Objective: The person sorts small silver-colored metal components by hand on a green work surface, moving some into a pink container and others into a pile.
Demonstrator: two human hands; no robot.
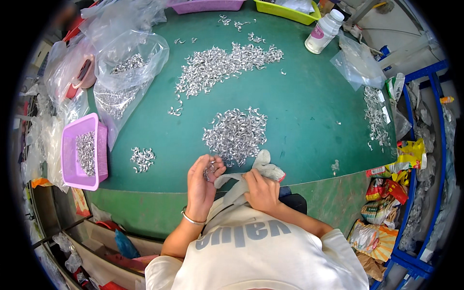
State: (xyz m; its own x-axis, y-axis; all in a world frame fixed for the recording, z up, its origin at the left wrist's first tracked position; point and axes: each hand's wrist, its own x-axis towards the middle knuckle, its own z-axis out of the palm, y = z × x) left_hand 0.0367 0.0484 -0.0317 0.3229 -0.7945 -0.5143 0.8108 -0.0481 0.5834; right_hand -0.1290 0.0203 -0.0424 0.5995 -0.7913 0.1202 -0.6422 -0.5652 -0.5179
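Observation:
My left hand (200, 181) is at the table's near edge, palm turned up and fingers curled round a few small curved silver metal pieces (209, 171). My right hand (261, 191) is closed on grey fabric beside it. A grey work glove (267, 166) with a red edge lies at its fingertips; a fold of the fabric reaches towards my left hand. Just beyond both hands is a dense pile of the same metal pieces (236, 133). A wider, longer heap (217, 67) spreads farther back, and a small cluster (143, 159) sits to the left.
A lilac basket (103, 154) with metal pieces stands on the left, before a clear plastic bag (130, 79) holding more. A white bottle (324, 33) and a yellow-green tray (290, 14) are at the back. Loose pieces (376, 116) lie near the right edge, beside a blue rack (437, 116).

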